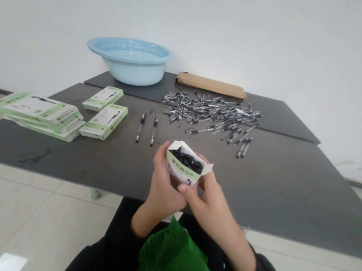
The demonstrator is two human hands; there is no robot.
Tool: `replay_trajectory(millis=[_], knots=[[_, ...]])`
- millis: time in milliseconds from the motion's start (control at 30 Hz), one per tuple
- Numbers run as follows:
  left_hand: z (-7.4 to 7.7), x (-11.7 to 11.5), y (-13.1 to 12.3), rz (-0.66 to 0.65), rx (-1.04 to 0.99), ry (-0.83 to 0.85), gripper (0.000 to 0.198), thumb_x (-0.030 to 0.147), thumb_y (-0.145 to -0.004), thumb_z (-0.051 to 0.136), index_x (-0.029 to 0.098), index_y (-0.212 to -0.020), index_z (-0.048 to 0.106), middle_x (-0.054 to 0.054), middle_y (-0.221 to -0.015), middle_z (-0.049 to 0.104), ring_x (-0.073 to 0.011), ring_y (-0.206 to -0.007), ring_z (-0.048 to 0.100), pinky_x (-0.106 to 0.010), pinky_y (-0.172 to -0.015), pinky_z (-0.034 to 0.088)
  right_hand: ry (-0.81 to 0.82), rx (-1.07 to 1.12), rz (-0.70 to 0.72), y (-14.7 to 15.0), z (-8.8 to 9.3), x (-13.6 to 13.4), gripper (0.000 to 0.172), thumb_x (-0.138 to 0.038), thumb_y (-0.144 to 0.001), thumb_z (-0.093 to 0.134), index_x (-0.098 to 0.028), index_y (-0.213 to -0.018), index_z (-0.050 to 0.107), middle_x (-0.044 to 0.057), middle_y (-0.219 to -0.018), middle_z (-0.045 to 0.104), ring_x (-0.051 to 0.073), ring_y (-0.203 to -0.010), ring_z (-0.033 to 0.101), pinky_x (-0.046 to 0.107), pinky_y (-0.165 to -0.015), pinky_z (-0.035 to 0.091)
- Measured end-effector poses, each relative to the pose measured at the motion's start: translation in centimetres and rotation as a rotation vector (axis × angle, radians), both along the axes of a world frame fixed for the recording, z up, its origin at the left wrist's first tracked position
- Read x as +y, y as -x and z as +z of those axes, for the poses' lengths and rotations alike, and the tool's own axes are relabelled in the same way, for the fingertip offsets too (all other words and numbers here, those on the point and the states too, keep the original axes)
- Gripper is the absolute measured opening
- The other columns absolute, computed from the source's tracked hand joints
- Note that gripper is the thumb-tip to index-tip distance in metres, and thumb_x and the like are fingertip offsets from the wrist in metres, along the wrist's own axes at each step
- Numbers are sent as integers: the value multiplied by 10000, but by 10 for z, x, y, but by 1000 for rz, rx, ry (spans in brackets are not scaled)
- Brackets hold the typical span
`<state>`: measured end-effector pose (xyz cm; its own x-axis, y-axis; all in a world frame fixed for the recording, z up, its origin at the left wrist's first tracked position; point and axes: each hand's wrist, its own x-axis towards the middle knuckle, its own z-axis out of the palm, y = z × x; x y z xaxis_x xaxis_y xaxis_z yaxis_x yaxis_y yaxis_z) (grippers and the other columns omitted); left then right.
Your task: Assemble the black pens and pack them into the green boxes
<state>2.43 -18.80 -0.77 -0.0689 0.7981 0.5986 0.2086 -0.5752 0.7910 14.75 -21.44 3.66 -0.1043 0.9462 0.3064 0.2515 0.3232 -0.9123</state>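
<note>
Between both hands, above the table's front edge, is a small white and green pen box point(180, 169) with its end flap open. Black pen ends point(188, 159) fill the opening and face up toward me. My left hand point(164, 188) wraps the box's left side. My right hand point(206, 194) grips its right side, thumb across the lower front. Past the box, two pens point(153, 131) lie side by side on the dark table, apart from each other. A large loose heap of clear and black pens point(215, 113) spreads farther back.
Stacked green and white boxes point(40, 113) sit at the left, with two more boxes point(106, 121) beside them. A light blue basin point(133, 66) and a flat brown cardboard piece point(211, 85) stand at the back by the wall. Green mesh cloth point(174, 263) lies on my lap.
</note>
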Motion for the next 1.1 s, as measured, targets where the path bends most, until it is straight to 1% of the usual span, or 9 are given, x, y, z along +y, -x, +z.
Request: replay_trajectory(millis=[100, 267, 367, 433, 533, 633, 767, 867, 1100], knots=[[7, 2, 1, -71, 26, 35, 1053, 210, -666, 795, 259, -1510, 167, -201, -1436, 419, -341, -1267, 511, -528, -1021, 460, 6, 207, -114, 18, -9, 10, 668, -325, -792, 723, -190, -1382, 441, 160, -1273, 635, 260, -1123, 643, 422, -940, 546], [35, 4, 12, -297, 188, -11, 1036, 156, -668, 740, 244, -1540, 187, -182, -1545, 321, -382, -1425, 319, -598, -1155, 286, 38, 280, 40, 11, -4, 28, 432, -351, -726, 766, -200, -1115, 654, 105, -1096, 732, 261, -1005, 698, 430, -897, 572], [34, 5, 19, -367, 190, -10, 945, 172, -751, 657, 272, -1554, 169, -126, -1616, 220, -349, -1486, 203, -571, -1178, 265, 34, 278, 82, 5, -4, 34, 402, -319, -723, 755, -202, -1098, 670, 95, -1079, 743, 256, -988, 708, 425, -878, 581], [26, 9, 23, -383, 122, 6, 813, 211, -809, 590, 272, -1537, 233, -114, -1609, 256, -331, -1475, 246, -551, -1154, 311, 24, 296, 69, 4, -3, 35, 369, -322, -736, 736, -197, -1077, 676, 95, -1054, 750, 253, -947, 719, 422, -849, 592], [12, 18, 29, -287, -69, 98, 582, 249, -842, 533, 245, -1414, 428, -133, -1471, 462, -300, -1324, 472, -482, -1038, 431, -36, 269, -16, -1, 4, 31, 267, -316, -764, 708, -196, -1003, 691, 96, -980, 758, 255, -873, 727, 431, -813, 604], [6, 26, 35, -104, -299, 206, 359, 218, -847, 514, 206, -1205, 533, -82, -1073, 643, -197, -953, 626, -341, -826, 490, -166, 161, -178, -15, 10, 26, 194, -294, -792, 696, -207, -965, 702, 105, -1003, 746, 279, -984, 702, 481, -935, 554], [7, 28, 38, -51, -392, 252, 291, 181, -824, 516, 196, -1114, 530, -8, -820, 608, -149, -771, 569, -281, -737, 447, -245, 10, -183, -28, 1, 32, 227, -264, -780, 703, -195, -996, 697, 106, -1017, 743, 279, -1012, 693, 476, -995, 514], [7, 27, 36, -86, -343, 289, 289, 194, -831, 508, 197, -1120, 522, -2, -792, 612, -156, -755, 558, -289, -730, 434, -219, -16, -129, -32, -8, 40, 276, -256, -767, 713, -189, -1034, 689, 104, -1021, 747, 261, -951, 710, 435, -948, 542], [5, 27, 30, -135, -253, 323, 168, 196, -860, 494, 177, -998, 587, -6, -790, 603, -153, -763, 552, -287, -754, 418, -188, 26, -141, -35, -8, 35, 191, -251, -762, 708, -183, -939, 694, 98, -915, 758, 249, -817, 727, 400, -817, 596]])
